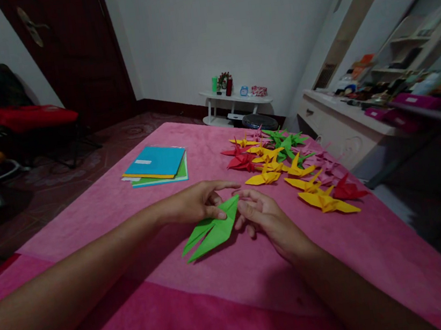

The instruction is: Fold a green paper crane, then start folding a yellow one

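Between my hands is a green folded origami paper (pixel 215 231), a long diamond with two split points toward me at the lower left. My left hand (pixel 199 203) grips it from the far side, thumb on top and fingers underneath or beyond, partly hidden. At its upper right tip, my right hand (pixel 265 216) pinches the paper's edge between thumb and fingers. The paper is held just above the pink tablecloth (pixel 173 301).
Several folded paper cranes in yellow (pixel 327 202), red (pixel 242 162), green (pixel 286 143) and pink stand at the right back of the table. A stack of coloured paper (pixel 155 162) lies at the left back. A cluttered dresser (pixel 346 132) stands beyond the right edge.
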A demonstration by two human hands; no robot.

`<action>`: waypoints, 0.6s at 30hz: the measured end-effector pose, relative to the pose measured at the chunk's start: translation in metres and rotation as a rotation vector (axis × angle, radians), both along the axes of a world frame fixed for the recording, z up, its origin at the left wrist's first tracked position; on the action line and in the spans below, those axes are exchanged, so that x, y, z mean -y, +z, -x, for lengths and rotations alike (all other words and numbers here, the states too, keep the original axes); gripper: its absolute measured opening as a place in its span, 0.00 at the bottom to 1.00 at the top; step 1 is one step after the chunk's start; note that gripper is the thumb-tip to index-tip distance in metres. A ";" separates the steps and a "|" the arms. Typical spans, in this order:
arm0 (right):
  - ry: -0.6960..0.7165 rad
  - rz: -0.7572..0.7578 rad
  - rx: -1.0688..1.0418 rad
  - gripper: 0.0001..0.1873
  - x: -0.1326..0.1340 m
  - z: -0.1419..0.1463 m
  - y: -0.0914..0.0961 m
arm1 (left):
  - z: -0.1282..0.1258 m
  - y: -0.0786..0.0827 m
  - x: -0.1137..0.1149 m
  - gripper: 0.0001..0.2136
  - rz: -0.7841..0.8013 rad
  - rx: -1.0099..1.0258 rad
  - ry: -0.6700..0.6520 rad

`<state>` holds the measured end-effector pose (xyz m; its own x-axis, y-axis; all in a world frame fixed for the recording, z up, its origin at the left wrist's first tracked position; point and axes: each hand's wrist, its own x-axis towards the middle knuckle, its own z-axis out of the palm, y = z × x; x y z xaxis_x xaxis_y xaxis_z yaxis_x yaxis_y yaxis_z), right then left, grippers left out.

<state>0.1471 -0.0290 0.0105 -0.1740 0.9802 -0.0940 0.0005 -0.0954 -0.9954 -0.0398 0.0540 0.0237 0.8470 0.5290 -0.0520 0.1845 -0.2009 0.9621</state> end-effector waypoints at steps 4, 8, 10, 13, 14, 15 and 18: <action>-0.098 -0.033 0.006 0.21 -0.002 -0.003 -0.003 | -0.020 0.012 -0.002 0.39 -0.152 -0.092 -0.171; -0.241 -0.034 0.045 0.13 -0.005 -0.012 -0.008 | -0.032 0.014 -0.015 0.40 -0.304 -0.081 -0.110; -0.292 -0.027 0.076 0.11 -0.008 -0.016 -0.012 | -0.031 0.012 -0.020 0.34 -0.483 -0.068 -0.013; -0.315 -0.003 0.191 0.07 -0.013 -0.021 -0.019 | -0.024 0.004 -0.015 0.18 -0.752 -0.068 0.095; -0.318 -0.004 0.254 0.06 -0.014 -0.023 -0.022 | -0.021 0.000 -0.010 0.13 -0.790 -0.072 0.077; -0.321 -0.022 0.330 0.05 -0.015 -0.025 -0.024 | -0.019 -0.005 -0.005 0.10 -0.797 -0.077 0.039; -0.290 -0.181 0.652 0.02 -0.016 -0.030 -0.027 | -0.011 -0.023 0.014 0.09 -0.810 -0.098 -0.020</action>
